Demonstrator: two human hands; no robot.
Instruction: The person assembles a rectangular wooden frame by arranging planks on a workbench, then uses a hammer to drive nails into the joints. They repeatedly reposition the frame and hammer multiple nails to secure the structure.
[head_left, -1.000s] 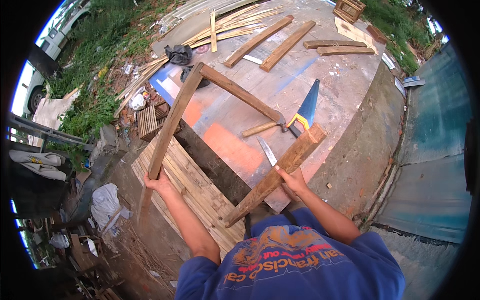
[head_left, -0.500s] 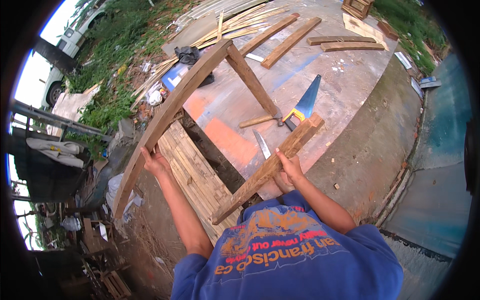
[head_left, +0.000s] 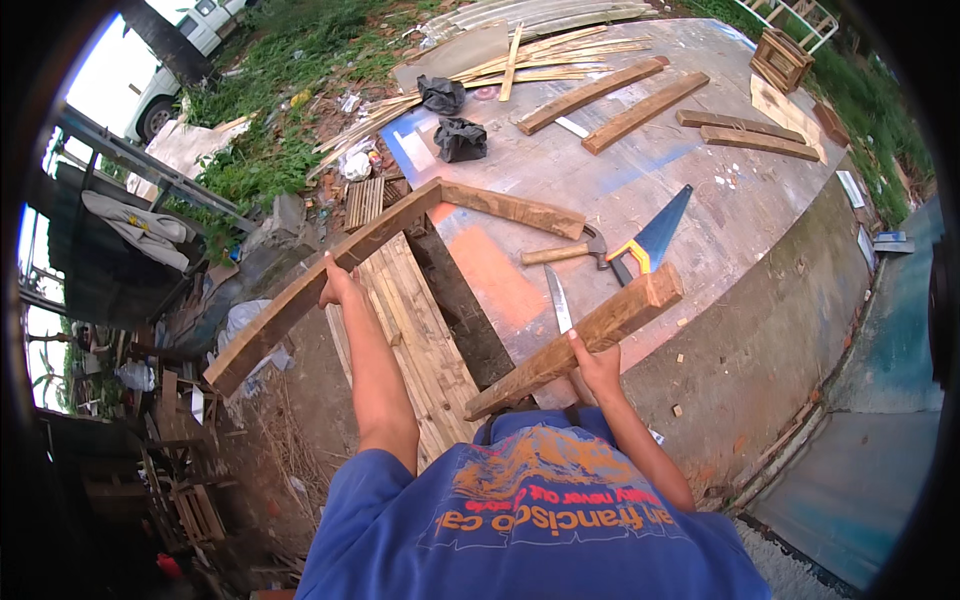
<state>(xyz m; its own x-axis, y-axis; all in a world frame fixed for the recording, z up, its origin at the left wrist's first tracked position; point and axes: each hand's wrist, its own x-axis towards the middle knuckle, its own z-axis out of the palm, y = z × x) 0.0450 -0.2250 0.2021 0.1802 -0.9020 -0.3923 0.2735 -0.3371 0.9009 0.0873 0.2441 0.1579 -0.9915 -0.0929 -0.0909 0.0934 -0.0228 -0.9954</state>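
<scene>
We judged the three-sided wooden frame stiff, rough and fairly heavy (best gripped on its two side rails), held up over the slab with our left hand closed round the long rail, our right hand clasping the shorter rail just below the knife, hammer and saw.

Both hands raised, fingers curled tight: left arm outstretched; right lower (elbow bent)

Wood frame now tilted further left, w/ both hands.
</scene>
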